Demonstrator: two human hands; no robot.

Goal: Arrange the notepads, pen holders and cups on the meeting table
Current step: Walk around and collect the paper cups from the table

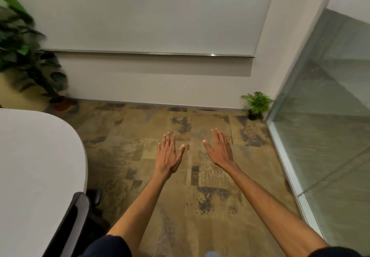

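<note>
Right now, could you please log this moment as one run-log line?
left hand: open, empty | right hand: open, empty | both over carpet | table at left | notepads, pen holders, cups: not in view

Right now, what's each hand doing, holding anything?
Left hand: open, fingers spread, holding nothing.
Right hand: open, flat, holding nothing.

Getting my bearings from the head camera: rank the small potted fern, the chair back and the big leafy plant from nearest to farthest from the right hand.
From the right hand:
1. Small potted fern, ahead and to the right, by the glass wall.
2. Chair back, low left, against the table.
3. Big leafy plant, far left corner.
</note>
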